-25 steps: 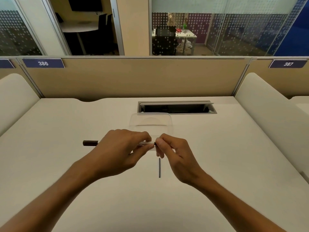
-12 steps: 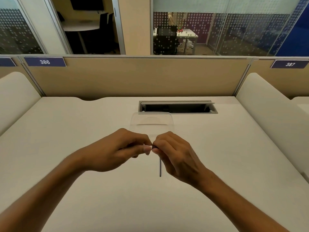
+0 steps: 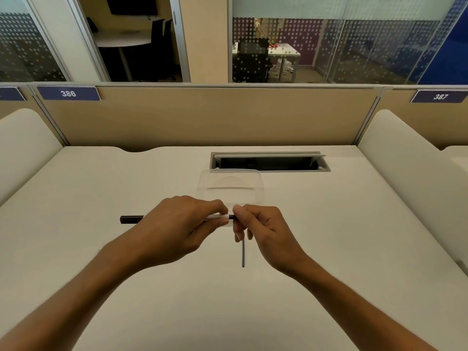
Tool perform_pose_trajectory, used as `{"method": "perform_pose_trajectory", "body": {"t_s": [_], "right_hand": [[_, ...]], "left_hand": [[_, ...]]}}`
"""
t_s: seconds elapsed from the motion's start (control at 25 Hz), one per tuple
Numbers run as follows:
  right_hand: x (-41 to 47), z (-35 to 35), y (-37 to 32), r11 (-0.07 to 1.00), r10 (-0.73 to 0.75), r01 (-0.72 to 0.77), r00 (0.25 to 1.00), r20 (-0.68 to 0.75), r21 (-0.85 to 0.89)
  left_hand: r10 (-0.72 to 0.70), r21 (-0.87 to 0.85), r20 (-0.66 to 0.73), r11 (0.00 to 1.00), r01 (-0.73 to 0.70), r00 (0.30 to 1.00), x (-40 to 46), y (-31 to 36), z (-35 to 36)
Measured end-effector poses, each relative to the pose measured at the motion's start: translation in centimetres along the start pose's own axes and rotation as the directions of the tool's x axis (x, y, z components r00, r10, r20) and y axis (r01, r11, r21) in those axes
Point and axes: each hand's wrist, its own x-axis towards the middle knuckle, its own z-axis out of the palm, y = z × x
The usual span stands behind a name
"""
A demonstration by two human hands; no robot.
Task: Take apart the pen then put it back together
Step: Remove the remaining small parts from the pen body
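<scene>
At the far left we see a blue label reading 386 (image 3: 68, 93) on the tan partition (image 3: 207, 117) behind the desk. On the pale desk (image 3: 101, 188), the dark end of the pen (image 3: 131, 219) sticks out to the left of our left hand (image 3: 174, 226). That hand is curled round the pen's barrel, thumb and forefinger closed on its pale section, and holds it level, pointing left to right, above the desk. Just right of it, our right hand (image 3: 263, 231) meets the pen's right end: its thumb and forefinger pinch the small dark tip where it comes out of the pale section, with the other fingers bent loosely below. The two hands nearly touch at that joint.

Under the right hand's fingers a thin dark refill (image 3: 243, 254) lies on the desk, running from far to near, its far end hidden behind the fingers.

Just beyond the hands sits a clear plastic container (image 3: 230, 186), and beyond that an open cable hatch (image 3: 268, 162) is sunk into the desk. At the far right another blue label reads 387 (image 3: 440, 96).
</scene>
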Motion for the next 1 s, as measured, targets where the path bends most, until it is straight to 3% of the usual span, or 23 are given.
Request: {"method": "perform_pose_trajectory", "body": {"t_s": [0.28, 0.52, 0.8, 0.92, 1.0], "right_hand": [[-0.05, -0.20, 0.23, 0.999, -0.009, 0.010, 1.000, 0.008, -0.052], [-0.17, -0.56, -0.08, 0.927, -0.235, 0.217, 0.972, -0.021, -0.306], [0.02, 0.06, -0.29, 0.992, 0.026, -0.023, 0.999, 0.026, -0.121], [-0.10, 0.13, -0.30, 0.980, -0.057, 0.061, 0.998, 0.027, -0.190], [-0.10, -0.03, -0.51, 0.939, -0.187, 0.191, 0.981, 0.040, -0.286]], "left_hand": [[-0.021, 0.010, 0.018, 1.000, 0.021, 1.000, 0.22, -0.09, -0.04], [-0.030, -0.237, 0.055, 0.971, 0.042, 0.998, 0.51, -0.27, -0.52], [-0.004, 0.014, -0.005, 1.000, 0.004, 1.000, 0.41, 0.29, 0.45], [0.009, -0.033, -0.005, 0.999, -0.009, 1.000, 0.56, 0.38, 0.13], [0.010, -0.166, 0.015, 0.986, -0.007, 1.000, 0.52, 0.23, -0.32]]}}
